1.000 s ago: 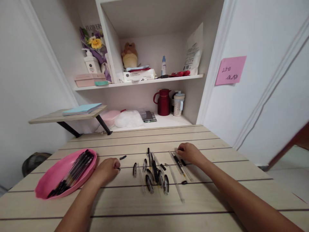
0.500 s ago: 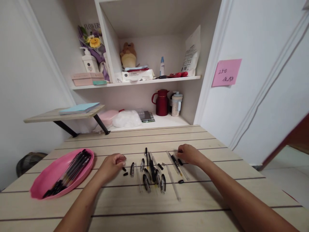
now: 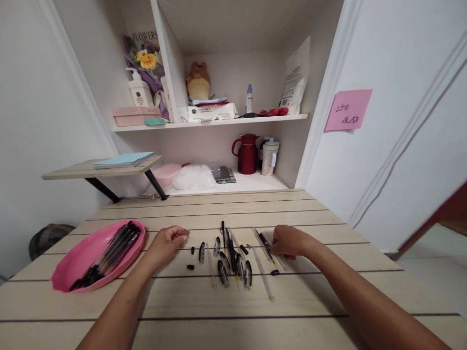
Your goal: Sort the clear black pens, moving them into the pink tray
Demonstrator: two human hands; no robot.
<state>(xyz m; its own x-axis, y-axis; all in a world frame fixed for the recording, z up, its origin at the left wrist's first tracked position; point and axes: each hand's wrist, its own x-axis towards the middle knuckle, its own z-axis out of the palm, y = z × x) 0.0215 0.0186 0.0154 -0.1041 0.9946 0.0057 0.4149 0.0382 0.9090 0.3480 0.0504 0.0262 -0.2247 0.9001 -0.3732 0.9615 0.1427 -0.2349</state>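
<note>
Loose pen parts lie on the wooden table: several black caps, clear barrels, refills and small black end pieces. My left hand rests left of the pile with its fingers pinched together; what it pinches is too small to make out. My right hand lies curled over the barrels and refills at the pile's right side, fingers closed on something hidden under it. A pink oval tray at the left holds several assembled black pens.
Shelves at the back carry a red thermos, a cup, a white bag, boxes, bottles and a plush toy. A small raised stand with blue notebooks stands back left. A pink note hangs on the right wall. A dark bin sits on the floor at the left.
My left hand slid forward and right to the small black pieces and pinched shut. My right hand drew back a little over the barrels.
</note>
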